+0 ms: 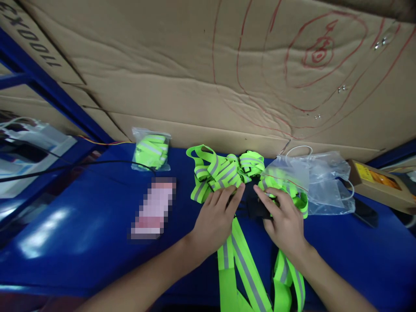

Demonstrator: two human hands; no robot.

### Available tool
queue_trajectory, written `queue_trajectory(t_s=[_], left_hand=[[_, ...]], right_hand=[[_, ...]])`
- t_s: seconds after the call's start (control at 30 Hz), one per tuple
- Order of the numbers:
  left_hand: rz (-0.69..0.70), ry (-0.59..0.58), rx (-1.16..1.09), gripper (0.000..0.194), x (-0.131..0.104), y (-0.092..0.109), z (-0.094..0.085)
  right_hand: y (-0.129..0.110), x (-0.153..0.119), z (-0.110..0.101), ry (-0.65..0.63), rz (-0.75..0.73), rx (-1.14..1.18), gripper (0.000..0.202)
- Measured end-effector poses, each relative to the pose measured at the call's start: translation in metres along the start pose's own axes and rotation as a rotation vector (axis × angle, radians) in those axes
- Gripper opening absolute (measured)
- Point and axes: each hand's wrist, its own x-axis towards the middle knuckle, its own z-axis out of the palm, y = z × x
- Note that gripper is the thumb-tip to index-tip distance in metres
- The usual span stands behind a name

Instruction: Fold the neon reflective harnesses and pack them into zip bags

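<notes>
Neon green straps with grey stripes [248, 264] run from beneath my hands down over the table's front edge. My left hand [219, 212] lies at the top of these straps, fingers slightly spread, next to a bundle of green straps [224, 171]. A black piece [258, 203] lies between my hands. My right hand [284, 219] is at its right side, index finger stretched out and thumb beneath; whether it grips the piece is hard to tell. Behind my fingers is a smaller rolled green strap [252, 162]. More green straps [279, 180] lie behind my right hand, partly under clear plastic.
On the blue table [97, 216] are a pixelated phone-shaped object [154, 208], a bagged green strap [151, 151], clear plastic bags [328, 186] and a dark phone [365, 212]. A cardboard box [383, 180] stands far right. Cardboard [162, 65] walls the back; a black cable crosses left.
</notes>
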Motion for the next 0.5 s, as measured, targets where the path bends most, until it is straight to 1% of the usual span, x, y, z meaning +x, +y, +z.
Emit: queue_trajectory(t_s=[0.1,0.27,0.4,0.5], left_hand=[[0.006,-0.003,-0.016,0.075,-0.001,0.004,0.001],[0.001,-0.009,-0.02,0.076,-0.002,0.01,0.003],[-0.009,0.004,-0.015,0.079,-0.002,0.014,0.006],[-0.012,0.022,-0.046,0.083,-0.002,0.015,0.005]], right_hand=[[-0.004,0.0,-0.001,-0.016,-0.007,-0.028,0.085],[-0.017,-0.001,-0.003,-0.098,-0.001,-0.112,0.087],[-0.03,-0.001,0.0,-0.142,0.021,-0.126,0.087],[-0.035,0.0,0.004,-0.18,0.062,-0.094,0.092]])
